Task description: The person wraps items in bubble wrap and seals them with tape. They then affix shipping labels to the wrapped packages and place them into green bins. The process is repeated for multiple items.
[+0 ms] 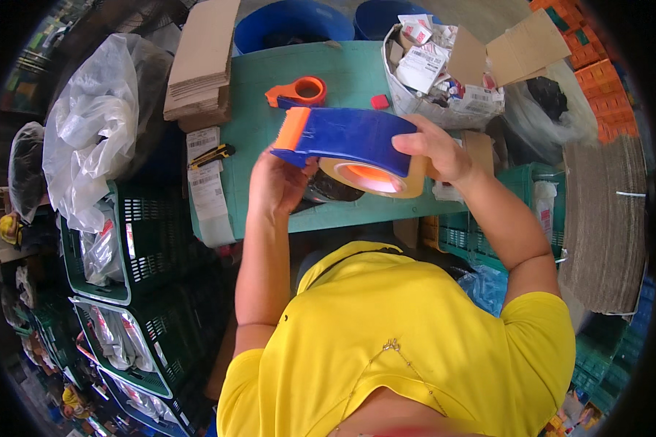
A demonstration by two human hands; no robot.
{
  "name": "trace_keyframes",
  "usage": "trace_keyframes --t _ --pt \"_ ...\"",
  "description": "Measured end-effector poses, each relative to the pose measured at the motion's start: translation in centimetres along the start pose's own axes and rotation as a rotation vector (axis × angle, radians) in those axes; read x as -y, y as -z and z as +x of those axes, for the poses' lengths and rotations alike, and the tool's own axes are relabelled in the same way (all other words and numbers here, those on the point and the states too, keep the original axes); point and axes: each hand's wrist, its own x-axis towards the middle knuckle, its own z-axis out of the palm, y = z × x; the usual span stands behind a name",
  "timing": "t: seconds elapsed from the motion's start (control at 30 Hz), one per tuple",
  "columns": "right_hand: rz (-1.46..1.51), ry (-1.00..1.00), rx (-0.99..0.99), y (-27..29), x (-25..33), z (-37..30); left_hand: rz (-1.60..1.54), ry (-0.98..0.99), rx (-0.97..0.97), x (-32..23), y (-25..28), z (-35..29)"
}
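Note:
A blue tape dispenser (350, 135) with an orange toothed cutting end is up in front of me, above the near part of the green table (259, 73). A roll of clear tape (412, 177) with an orange hub sits in it. My right hand (439, 149) grips its rear end, thumb on the blue side. At the cutter end, my left hand (275, 182) has its bent fingers closed on the lower front corner, partly hidden behind it. Beneath the dispenser, a black wrapped item (332, 191) shows in part.
On the table are an orange tape dispenser (299, 91), a small red block (380, 102), a yellow-black utility knife (213, 156) and a label strip (209, 193). Flat cardboard (200, 58) and a carton of scraps (444, 102) stand behind. Green crates (149, 226) are stacked at left.

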Motion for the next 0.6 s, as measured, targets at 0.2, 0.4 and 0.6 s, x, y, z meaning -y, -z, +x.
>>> trace_keyframes --t 0.2,0.4,0.6 --pt "-0.334 -0.408 -0.146 0.6 0.9 -1.2 1.08 -0.005 -0.058 -0.1 5.7 4.9" --pt "-0.216 -0.236 -0.198 0.7 -1.3 -2.8 1.244 -0.745 -0.202 7.2 5.0 0.7" --pt "-0.627 -0.555 0.092 3.2 0.0 -7.7 0.805 -0.434 0.029 7.7 3.2 -0.5"
